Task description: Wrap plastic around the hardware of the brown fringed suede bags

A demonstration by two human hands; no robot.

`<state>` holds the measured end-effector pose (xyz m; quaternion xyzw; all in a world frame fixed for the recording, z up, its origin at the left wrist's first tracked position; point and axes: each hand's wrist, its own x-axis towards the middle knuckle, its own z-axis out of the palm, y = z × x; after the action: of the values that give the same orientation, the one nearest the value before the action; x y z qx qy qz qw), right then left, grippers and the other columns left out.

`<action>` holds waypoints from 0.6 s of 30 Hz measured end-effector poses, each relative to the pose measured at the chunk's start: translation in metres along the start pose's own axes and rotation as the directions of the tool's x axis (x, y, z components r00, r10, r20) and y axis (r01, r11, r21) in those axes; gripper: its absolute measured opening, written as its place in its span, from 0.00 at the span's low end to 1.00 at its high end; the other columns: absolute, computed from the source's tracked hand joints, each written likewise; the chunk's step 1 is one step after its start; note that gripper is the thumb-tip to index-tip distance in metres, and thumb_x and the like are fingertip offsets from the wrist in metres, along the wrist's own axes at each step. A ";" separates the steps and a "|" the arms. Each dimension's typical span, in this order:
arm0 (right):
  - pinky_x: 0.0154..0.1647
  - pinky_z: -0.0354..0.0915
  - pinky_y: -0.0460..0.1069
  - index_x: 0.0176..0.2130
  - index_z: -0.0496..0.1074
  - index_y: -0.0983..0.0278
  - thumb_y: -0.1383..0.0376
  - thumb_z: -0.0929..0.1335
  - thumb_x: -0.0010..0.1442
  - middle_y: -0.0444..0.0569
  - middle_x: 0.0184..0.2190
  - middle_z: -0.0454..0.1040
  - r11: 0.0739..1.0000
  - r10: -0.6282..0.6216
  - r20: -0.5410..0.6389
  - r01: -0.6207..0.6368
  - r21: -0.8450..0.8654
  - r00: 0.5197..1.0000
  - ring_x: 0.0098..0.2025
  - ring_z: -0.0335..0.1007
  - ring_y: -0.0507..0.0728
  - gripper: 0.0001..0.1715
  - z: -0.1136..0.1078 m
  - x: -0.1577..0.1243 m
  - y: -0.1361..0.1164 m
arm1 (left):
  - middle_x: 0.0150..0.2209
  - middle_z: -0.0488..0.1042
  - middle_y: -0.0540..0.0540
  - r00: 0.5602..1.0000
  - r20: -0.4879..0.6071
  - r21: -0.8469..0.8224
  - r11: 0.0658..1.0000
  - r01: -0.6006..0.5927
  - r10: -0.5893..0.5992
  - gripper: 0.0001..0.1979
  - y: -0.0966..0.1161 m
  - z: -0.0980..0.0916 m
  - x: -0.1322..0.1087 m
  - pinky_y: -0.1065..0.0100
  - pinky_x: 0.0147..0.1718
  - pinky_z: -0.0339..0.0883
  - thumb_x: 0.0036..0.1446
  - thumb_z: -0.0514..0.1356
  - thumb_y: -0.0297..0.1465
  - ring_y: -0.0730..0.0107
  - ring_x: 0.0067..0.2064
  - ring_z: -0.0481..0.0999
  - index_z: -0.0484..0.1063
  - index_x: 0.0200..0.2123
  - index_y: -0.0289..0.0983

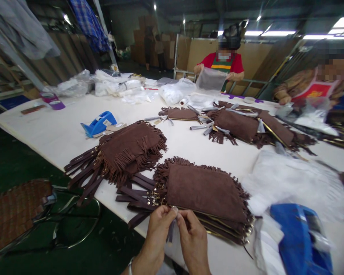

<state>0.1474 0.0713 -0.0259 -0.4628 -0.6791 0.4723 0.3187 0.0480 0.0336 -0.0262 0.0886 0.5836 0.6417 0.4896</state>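
A stack of brown suede fringed bags (206, 191) lies at the near table edge, straps trailing to the left. My left hand (159, 225) and my right hand (190, 231) meet just in front of it, both pinched on a small grey strip (171, 229) that hangs down between them at the top bag's zipper end. A second pile of fringed bags (126, 152) lies to the left, straps hanging over the edge.
A blue tape dispenser (99, 123) sits at the left, another blue dispenser (299, 236) near right on white wrapping (292, 179). More bags (246, 126) lie across the white table (60, 130). Two people work at the far side. A woven chair (15, 210) stands at the lower left.
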 end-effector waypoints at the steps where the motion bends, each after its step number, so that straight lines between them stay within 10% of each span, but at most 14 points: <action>1: 0.36 0.62 0.46 0.34 0.74 0.61 0.56 0.64 0.62 0.48 0.32 0.76 1.000 -0.008 0.002 0.008 -0.007 1.000 0.34 0.70 0.57 0.13 0.000 0.000 0.000 | 0.28 0.74 0.47 1.000 0.008 -0.021 1.000 0.009 -0.008 0.10 0.000 0.001 0.000 0.71 0.33 0.64 0.50 0.65 0.35 0.70 0.32 0.72 0.72 0.30 0.34; 13: 0.36 0.67 0.46 0.41 0.73 0.63 0.56 0.62 0.63 0.50 0.37 0.78 0.999 0.039 0.089 -0.038 -0.008 0.995 0.35 0.73 0.56 0.16 -0.003 0.002 -0.003 | 0.27 0.73 0.49 0.998 -0.014 -0.324 0.945 0.047 -0.055 0.07 -0.007 0.006 -0.001 0.72 0.33 0.65 0.48 0.67 0.30 0.73 0.30 0.71 0.73 0.29 0.33; 18: 0.36 0.66 0.46 0.39 0.73 0.62 0.60 0.63 0.62 0.49 0.35 0.78 0.997 0.017 0.114 -0.008 -0.081 0.993 0.35 0.74 0.56 0.12 -0.010 0.008 -0.009 | 0.28 0.76 0.45 0.962 0.077 -0.430 0.862 0.270 -0.263 0.06 0.005 0.005 0.004 0.69 0.34 0.68 0.45 0.67 0.26 0.68 0.31 0.74 0.74 0.28 0.32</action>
<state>0.1498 0.0809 -0.0141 -0.4514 -0.7119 0.4725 0.2574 0.0466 0.0404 -0.0226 -0.0999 0.4278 0.6815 0.5853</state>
